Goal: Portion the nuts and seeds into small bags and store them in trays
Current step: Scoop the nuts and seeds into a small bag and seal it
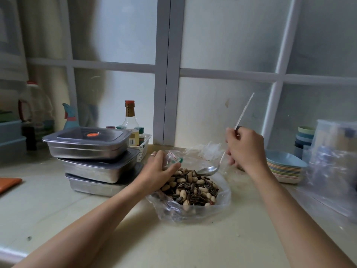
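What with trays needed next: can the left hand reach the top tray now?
Probably yes, once it lets go of the bag: the top tray stands beside the left hand, nothing between.

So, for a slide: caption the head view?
Right hand holds a spoon over nuts and seeds; left hand grips a plastic bag.

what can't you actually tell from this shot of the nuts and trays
Head view only:
- stacked trays: lids hide their contents.
- crumpled plastic in the left hand: small bag or rim of the big bag, partly covered.
- spoon in the right hand: bowl edge-on, load unclear.
- bottle: label blurred.
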`<state>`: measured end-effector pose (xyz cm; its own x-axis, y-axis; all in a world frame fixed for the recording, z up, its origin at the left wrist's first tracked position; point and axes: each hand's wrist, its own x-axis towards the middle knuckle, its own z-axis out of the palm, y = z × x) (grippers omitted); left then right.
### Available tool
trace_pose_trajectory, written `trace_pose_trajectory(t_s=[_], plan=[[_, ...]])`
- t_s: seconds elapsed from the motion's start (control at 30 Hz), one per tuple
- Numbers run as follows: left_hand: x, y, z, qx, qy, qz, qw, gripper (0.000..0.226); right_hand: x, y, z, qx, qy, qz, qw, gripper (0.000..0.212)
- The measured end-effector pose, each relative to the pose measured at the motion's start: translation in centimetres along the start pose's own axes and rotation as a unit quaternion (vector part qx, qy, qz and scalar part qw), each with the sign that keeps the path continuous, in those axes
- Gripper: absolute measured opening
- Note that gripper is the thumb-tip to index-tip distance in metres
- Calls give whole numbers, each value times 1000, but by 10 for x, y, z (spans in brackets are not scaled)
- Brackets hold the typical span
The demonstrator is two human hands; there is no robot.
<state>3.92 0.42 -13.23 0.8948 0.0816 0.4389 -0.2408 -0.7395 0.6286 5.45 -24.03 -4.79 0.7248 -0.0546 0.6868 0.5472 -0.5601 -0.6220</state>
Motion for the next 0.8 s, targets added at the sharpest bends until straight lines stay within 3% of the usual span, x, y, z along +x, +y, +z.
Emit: trace_pose_trajectory(t_s=[0.17,0.37,0.6,0.8], plan=[[-1,-2,-1,-13,-3,-9,1000,33,-5,-3,5,218,-138,193,947,36],[1,-3,-1,-59,2,-39,997,34,-17,0,24,279,-239,296,882,31],[0,-3,-1,-58,-13,-45,997,35,-15,10,34,302,-207,359,858,28],[-2,-2,-2,-47,-24,-35,998,31,-11,21,32,287,-171,354,873,28]])
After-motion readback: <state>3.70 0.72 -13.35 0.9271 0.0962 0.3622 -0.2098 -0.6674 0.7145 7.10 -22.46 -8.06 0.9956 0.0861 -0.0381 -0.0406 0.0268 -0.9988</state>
